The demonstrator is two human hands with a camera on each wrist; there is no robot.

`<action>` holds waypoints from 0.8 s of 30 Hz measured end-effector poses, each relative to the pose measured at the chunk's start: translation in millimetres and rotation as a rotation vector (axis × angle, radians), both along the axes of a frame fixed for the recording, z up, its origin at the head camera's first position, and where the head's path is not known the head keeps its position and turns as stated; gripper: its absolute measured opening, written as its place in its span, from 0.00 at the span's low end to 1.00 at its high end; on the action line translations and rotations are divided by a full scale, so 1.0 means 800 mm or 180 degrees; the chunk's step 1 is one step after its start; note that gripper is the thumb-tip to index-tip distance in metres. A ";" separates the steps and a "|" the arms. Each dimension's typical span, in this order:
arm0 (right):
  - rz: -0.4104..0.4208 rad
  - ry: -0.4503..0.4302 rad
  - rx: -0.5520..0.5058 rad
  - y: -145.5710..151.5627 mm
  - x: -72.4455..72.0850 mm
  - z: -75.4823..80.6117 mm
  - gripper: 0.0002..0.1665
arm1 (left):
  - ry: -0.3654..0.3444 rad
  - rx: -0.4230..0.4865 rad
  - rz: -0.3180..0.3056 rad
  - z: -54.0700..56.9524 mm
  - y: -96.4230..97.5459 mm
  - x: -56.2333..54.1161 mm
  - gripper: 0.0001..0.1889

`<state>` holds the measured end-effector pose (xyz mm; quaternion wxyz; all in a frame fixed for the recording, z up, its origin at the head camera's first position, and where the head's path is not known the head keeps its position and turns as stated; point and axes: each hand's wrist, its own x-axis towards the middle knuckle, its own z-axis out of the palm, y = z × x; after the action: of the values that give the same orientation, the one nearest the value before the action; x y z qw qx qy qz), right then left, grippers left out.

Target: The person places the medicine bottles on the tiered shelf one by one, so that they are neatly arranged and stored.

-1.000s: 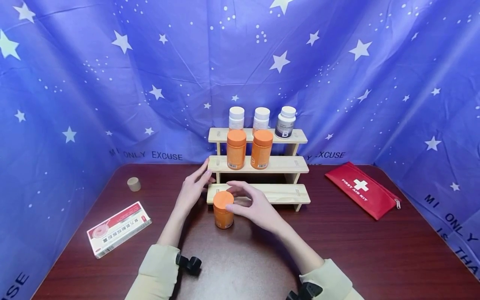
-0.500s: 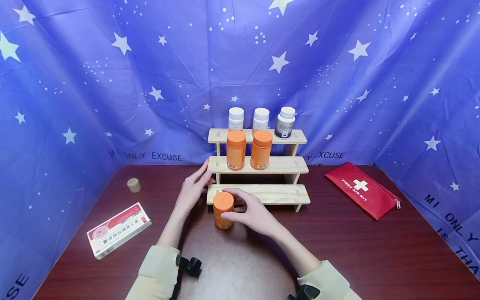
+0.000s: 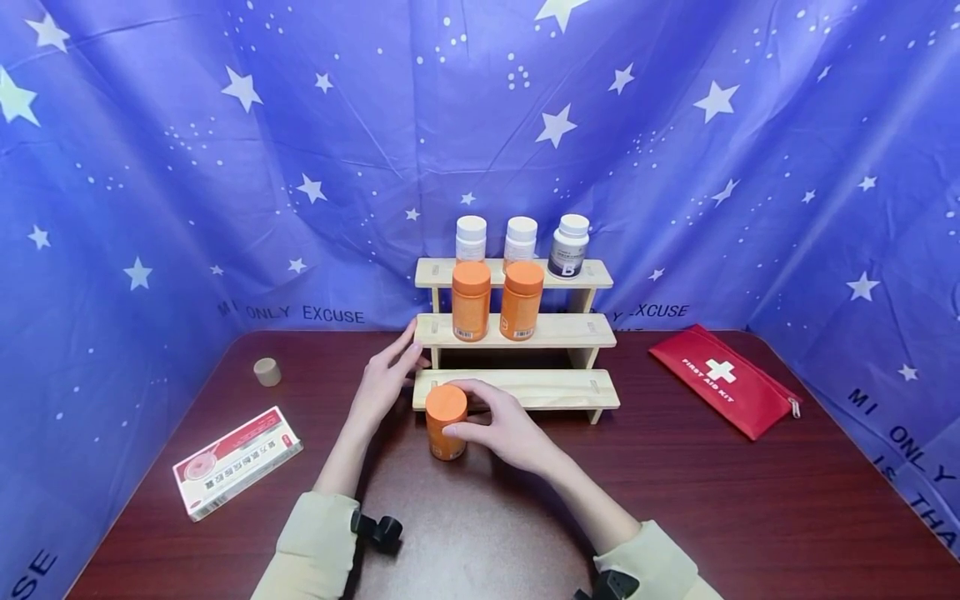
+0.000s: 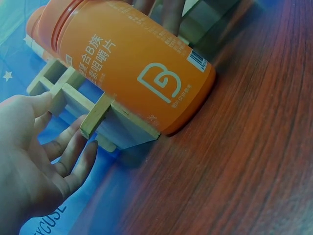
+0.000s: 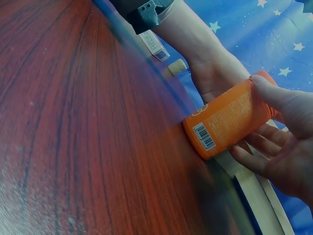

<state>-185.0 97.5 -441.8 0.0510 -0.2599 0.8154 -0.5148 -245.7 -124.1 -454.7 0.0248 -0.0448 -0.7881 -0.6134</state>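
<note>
An orange pill bottle point(image 3: 446, 422) stands upright on the table, before the left end of a three-step wooden rack point(image 3: 517, 389). My right hand point(image 3: 506, 427) grips it from the right, thumb at the front and a finger behind; the right wrist view shows the thumb high on the bottle point(image 5: 227, 120). At the left end of the rack, my left hand point(image 3: 382, 383) rests its loosely bent fingers against the board ends, as the left wrist view shows beside the bottle's printed label point(image 4: 132, 68). The other fingertips are partly hidden behind the rack.
Two orange bottles point(image 3: 471, 312) sit on the middle step. Three white-capped bottles point(image 3: 568, 250) line the top one. A red first aid pouch point(image 3: 723, 379) lies at right; a medicine box point(image 3: 238, 462) and a small beige cylinder point(image 3: 267, 372) are at left. Behind hangs a starry blue cloth point(image 3: 360, 167).
My right hand has lowered slightly and its fingers have closed around the orange pill bottle. The bottle and my left hand have stayed in place.
</note>
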 end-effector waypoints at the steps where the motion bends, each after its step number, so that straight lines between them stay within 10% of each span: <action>1: 0.0003 -0.0004 -0.0001 0.000 0.000 0.000 0.31 | -0.0003 0.0009 0.0002 0.000 0.000 0.000 0.27; 24: 0.0130 -0.0201 -0.0581 0.010 0.006 0.033 0.29 | 0.0003 -0.0011 0.0003 0.001 0.001 0.000 0.27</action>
<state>-179.8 105.4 -415.2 0.0633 -0.2638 0.7576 -0.5937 -245.4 -123.4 -454.1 0.0254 -0.0448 -0.7892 -0.6120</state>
